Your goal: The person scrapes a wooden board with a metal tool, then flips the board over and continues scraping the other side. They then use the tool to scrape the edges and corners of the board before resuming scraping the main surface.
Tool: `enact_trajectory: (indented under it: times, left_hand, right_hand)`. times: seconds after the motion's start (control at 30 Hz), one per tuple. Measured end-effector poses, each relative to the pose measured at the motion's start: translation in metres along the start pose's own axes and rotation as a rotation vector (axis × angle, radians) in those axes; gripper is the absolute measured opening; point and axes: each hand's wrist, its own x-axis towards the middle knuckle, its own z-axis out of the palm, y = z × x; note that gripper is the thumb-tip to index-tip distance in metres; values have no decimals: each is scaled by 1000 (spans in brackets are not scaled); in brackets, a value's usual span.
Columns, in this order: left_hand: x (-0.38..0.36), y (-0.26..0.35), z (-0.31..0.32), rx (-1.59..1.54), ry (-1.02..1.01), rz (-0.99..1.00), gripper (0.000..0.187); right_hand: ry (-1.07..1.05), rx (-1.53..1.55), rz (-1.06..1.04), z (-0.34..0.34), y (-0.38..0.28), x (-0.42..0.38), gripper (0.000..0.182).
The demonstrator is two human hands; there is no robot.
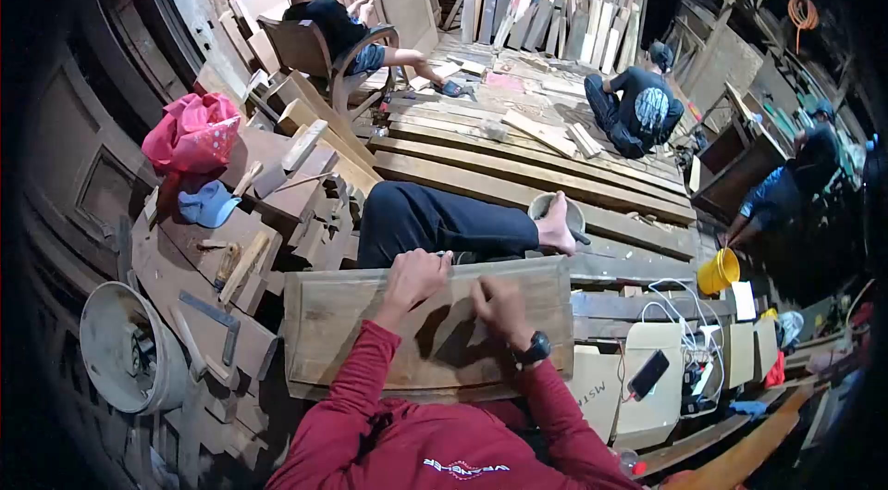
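A framed wooden panel (333,333) lies flat across my lap. Near its far edge, my left hand (416,279) is closed, with the thumb and fingers together; whatever is in them is too small or hidden to name. My right hand (501,307), with a dark watch (534,349) on the wrist, is curled over the panel's right half. Its fingers are bent inward and slightly blurred, and what they hold, if anything, is hidden. Dark shadows of the hands fall on the wood.
On the left are a bucket (109,370), a carpenter's square (211,316), a blue cap (209,204) and a pink bag (192,134). A phone (648,375) rests on cardboard at right, near cables and a yellow bucket (719,272). Three people sit or crouch beyond the long planks (527,177).
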Motion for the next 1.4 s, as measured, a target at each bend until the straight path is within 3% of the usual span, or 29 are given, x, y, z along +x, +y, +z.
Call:
enact_trajectory:
  times: [0.03, 0.07, 0.1, 0.17, 0.27, 0.3, 0.37, 0.43, 0.47, 0.57, 0.63, 0.7, 0.8, 0.83, 0.9, 0.93, 1.03, 1.1, 1.17, 1.23, 1.3, 1.4]
  left_hand:
    - [-1, 0, 0, -7, 2, 9, 62]
    - [-1, 0, 1, -15, 2, 14, 63]
    - [-1, 0, 0, -22, 5, 17, 63]
    - [-1, 0, -2, 6, -34, -3, 63]
    - [-1, -4, 3, -8, 25, 21, 63]
    - [-2, -2, -1, -5, 19, 11, 63]
    - [-5, 1, -9, -5, 13, -23, 62]
    - [-6, -1, -6, -5, 9, -33, 61]
    - [-6, -2, -5, -2, 10, -28, 61]
    - [-5, -1, -8, -4, -19, -25, 61]
    - [-4, -1, -9, -1, -16, -26, 62]
    - [-4, 1, -10, -23, -23, -46, 61]
    - [-6, 1, -9, -28, -21, -42, 61]
    - [-7, -1, -7, -22, -31, -46, 61]
    - [-4, 0, -8, -7, -44, -35, 61]
    - [-4, 2, -13, -8, -63, -45, 61]
    - [-5, 2, -11, -6, -51, -60, 61]
    - [-6, 3, -13, 3, -48, -57, 61]
    - [-6, 5, -14, -9, -50, -55, 61]
    - [-5, 3, -14, 6, -54, -40, 62]
    - [-4, 1, -10, 11, -32, -32, 62]
    - [-3, 3, -9, 5, -43, -38, 62]
  right_hand:
    - [76, 63, 78, -7, 2, 12, 18]
    - [220, -143, 70, -11, 16, 23, 24]
    - [311, -3, 317, -18, 4, 31, 25]
    - [279, -88, 192, -9, 7, 23, 22]
    - [-34, -143, -118, 13, 5, -10, 20]
    - [-52, -98, -120, 7, -2, -9, 20]
    - [102, -57, -16, 4, 9, 0, 20]
    - [335, 54, 279, -6, 4, 15, 21]
    - [339, -29, 315, -11, 1, 15, 19]
    - [224, 1, 79, -2, -22, -3, 17]
    - [35, -10, -14, 5, -23, -16, 17]
    - [152, 69, 43, 4, -17, -10, 15]
    - [442, 129, 377, -10, -11, 13, 11]
    - [492, 251, 372, -9, -13, 13, 17]
    - [295, 31, 182, -8, -18, -1, 23]
    - [281, 117, 108, -4, -23, -4, 25]
    - [217, 115, 241, -33, -23, 10, 25]
    - [433, 40, 429, -40, -8, 24, 20]
    - [480, 61, 475, -34, -2, 21, 22]
    - [232, -105, 401, -15, -6, -3, 26]
    - [-63, -34, 187, -3, -9, -22, 25]
    - [71, 13, 201, -7, -21, -8, 19]
